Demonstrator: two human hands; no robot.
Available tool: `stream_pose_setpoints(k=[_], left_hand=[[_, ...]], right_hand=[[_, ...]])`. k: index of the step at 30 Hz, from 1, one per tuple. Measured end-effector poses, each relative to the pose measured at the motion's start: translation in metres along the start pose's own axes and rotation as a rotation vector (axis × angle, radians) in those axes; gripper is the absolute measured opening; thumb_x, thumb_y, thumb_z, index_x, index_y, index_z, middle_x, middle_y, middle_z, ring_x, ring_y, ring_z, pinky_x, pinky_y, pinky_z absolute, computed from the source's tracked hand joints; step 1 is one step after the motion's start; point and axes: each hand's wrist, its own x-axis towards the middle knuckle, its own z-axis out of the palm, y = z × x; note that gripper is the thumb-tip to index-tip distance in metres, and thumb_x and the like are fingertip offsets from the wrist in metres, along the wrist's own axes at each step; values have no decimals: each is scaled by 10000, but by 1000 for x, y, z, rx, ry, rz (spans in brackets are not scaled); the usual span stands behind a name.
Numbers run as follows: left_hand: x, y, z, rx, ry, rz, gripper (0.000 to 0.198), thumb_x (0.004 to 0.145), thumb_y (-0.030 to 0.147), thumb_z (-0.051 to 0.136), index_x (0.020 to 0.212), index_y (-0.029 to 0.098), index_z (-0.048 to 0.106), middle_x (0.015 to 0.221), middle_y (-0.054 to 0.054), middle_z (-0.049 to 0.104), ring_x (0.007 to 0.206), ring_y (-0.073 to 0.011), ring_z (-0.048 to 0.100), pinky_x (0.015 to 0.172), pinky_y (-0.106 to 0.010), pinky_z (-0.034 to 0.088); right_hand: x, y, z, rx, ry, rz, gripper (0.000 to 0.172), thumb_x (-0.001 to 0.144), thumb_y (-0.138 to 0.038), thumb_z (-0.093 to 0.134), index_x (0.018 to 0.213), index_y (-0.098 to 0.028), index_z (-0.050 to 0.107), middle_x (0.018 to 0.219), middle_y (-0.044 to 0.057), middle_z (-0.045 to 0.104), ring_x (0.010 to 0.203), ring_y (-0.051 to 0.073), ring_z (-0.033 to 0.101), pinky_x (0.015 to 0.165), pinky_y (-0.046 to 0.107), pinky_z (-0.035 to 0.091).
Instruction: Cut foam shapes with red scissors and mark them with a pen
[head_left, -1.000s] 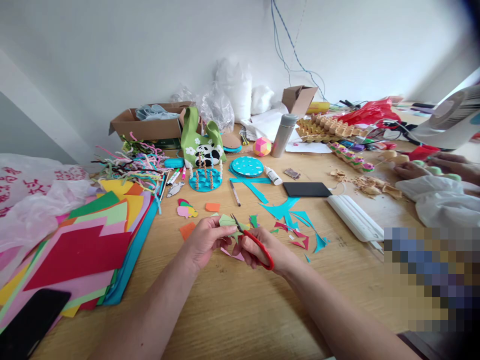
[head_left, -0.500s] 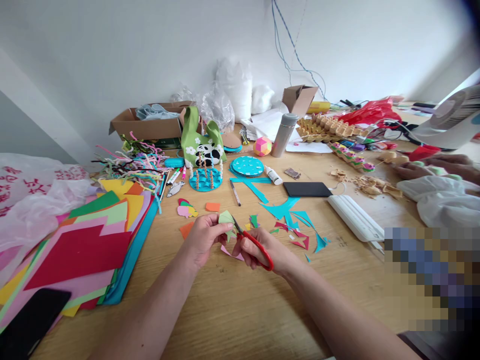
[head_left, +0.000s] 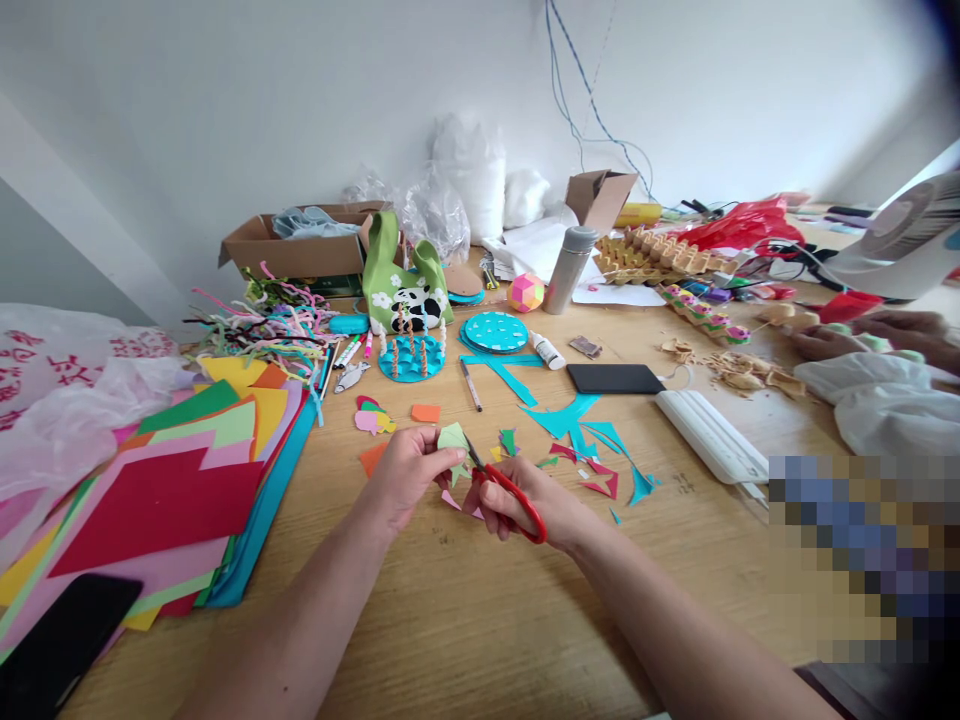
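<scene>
My left hand [head_left: 411,474] pinches a small piece of light green paper [head_left: 453,437] between thumb and fingers. Red-handled scissors [head_left: 523,497] are gripped in my right hand [head_left: 504,497], their dark blades pointing up and left against the paper's right edge. Beneath and around both hands lie paper scraps: an orange scrap [head_left: 372,459] by the left wrist, a pink strip [head_left: 452,499] partly hidden under the right fingers, and red scraps [head_left: 602,479] to the right. Beyond the left hand rest several small cut shapes [head_left: 373,417] in pink, yellow, green and red.
Coloured sheets [head_left: 157,500] are piled on the left with a black phone [head_left: 82,630] on top. Ahead stand a blue disc with twisted sticks [head_left: 412,362], a glue bottle [head_left: 547,350] and a grey flask [head_left: 570,272]. At right are a white power strip [head_left: 709,440] and another person's hands [head_left: 900,335].
The scissor blades and the green paper have shifted only very slightly. Both hands keep the same hold in nearly the same place.
</scene>
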Motion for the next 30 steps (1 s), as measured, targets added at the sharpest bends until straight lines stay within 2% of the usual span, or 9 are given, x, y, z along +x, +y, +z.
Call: stream_pose_setpoints(k=[13,19,30], left_hand=[[0,2,-2,24,-13,-21,242,617,339,732,670,116,654,630,-57,652,548,-127,535,519,-241,379],[0,2,-2,12,-13,-35,252,614,345,729,674,114,648,640,-60,662,544,-119,521,527,-241,371],[1,0,-1,-81,12,-58,277,583,344,758,684,106,659,620,-42,640,542,-108,501,528,-239,361]], right_hand=[[2,8,-1,-9,20,14,592,716,-704,601,738,-114,648,485,-14,515,406,76,459,380,176,327],[1,1,1,-2,39,32,544,699,-664,641,664,-122,623,468,-21,502,395,70,447,362,169,305],[2,6,0,15,67,9,612,688,-713,609,720,-104,648,469,-15,511,390,78,457,366,181,315]])
